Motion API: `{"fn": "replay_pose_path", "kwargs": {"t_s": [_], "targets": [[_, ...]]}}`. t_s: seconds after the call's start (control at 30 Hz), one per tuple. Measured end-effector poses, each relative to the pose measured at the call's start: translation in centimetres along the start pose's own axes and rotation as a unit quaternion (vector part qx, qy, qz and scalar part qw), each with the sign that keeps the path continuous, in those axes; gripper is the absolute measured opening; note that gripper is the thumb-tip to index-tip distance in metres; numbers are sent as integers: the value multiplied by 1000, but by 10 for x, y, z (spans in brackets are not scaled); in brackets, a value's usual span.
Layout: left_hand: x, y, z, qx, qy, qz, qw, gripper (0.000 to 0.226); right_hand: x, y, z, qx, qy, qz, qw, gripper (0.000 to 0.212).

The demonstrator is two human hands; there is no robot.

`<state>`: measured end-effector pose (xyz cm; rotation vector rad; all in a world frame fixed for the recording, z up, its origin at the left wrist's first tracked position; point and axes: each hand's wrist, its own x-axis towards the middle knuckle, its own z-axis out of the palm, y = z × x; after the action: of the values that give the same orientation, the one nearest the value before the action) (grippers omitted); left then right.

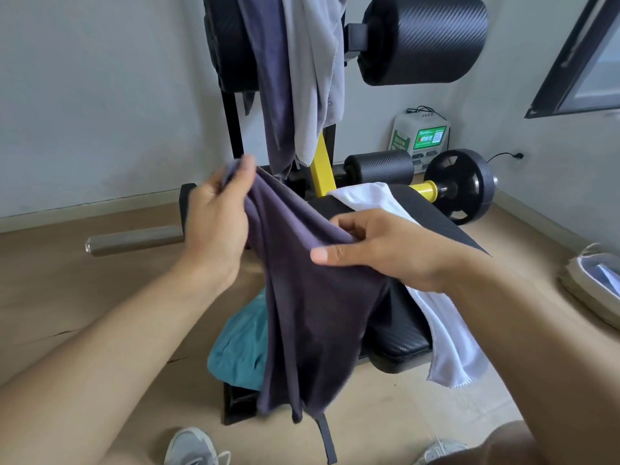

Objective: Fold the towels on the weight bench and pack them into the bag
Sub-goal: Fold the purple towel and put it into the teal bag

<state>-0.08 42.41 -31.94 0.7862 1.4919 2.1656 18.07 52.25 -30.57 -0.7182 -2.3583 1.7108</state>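
You hold a dark purple towel [302,297] up in front of you with both hands. Your left hand [214,223], at about 10 o'clock from the middle of the view, grips its upper corner with the fingers curled round the cloth. Your right hand [379,250], at about 3 o'clock from the left one, pinches the top edge between thumb and fingers, and the rest of the towel hangs down from there. Behind it stands the weight bench [399,344], with a white towel [449,337] draped across its black pad and hanging off the 4 o'clock side. A teal bag [238,347] sits on the floor at 7 o'clock of the bench pad (partly hidden by the hanging towel). At 12 o'clock, a second purple towel [268,78] and a grey towel [315,68] hang side by side over the bench's upper roller. A weight plate [459,186] lies at 2 o'clock.
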Motion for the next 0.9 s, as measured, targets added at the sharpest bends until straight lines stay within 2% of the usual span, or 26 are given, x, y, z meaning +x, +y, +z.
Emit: {"fn": "replay_pose_path", "kwargs": {"t_s": [0.07, 0.13, 0.2, 0.27, 0.33, 0.4, 0.47, 0.53, 0.7, 0.73, 0.8, 0.83, 0.9], "targets": [[16, 4, -11, -37, 93, -17, 995, 27, -7, 0, -10, -53, -52, 36, 997, 35], [32, 3, -27, -13, 149, -31, 988, 25, -14, -2, -20, -67, -79, 47, 993, 34], [41, -6, -40, 53, 156, -34, 986, 24, -16, -4, -25, -70, -24, 24, 997, 25], [38, -12, -40, 122, 122, 7, 985, 17, -13, -3, -27, -33, 63, -14, 997, 11], [26, -11, -32, 183, 42, 73, 979, 29, -9, -2, -26, -10, 102, -46, 994, 6], [8, -5, -21, 208, -113, 107, 966, 41, -7, -3, -21, -25, 83, -73, 994, 14], [-12, 3, -9, 251, -274, 83, 925, 53, -5, -6, -15, -36, 51, -94, 994, 16], [-28, 5, -1, 306, -346, 67, 884, 60, -4, -9, -11, -28, 45, -119, 992, 11], [-33, 8, 8, 278, -351, 56, 892, 33, 0, -11, -6, 14, 142, -135, 980, 27], [-31, 7, 7, 269, -358, 49, 893, 39, 1, -9, -5, 23, 144, -128, 981, 30], [-30, 5, 5, 253, -353, 33, 900, 68, 3, -5, -3, 32, 137, -108, 984, 34], [-29, 6, 4, 238, -342, 26, 909, 71, 3, -4, -3, 29, 128, -103, 986, 39], [-27, 6, 5, 168, -301, 13, 939, 46, 7, 0, -4, 42, 97, -97, 990, 57]]}}
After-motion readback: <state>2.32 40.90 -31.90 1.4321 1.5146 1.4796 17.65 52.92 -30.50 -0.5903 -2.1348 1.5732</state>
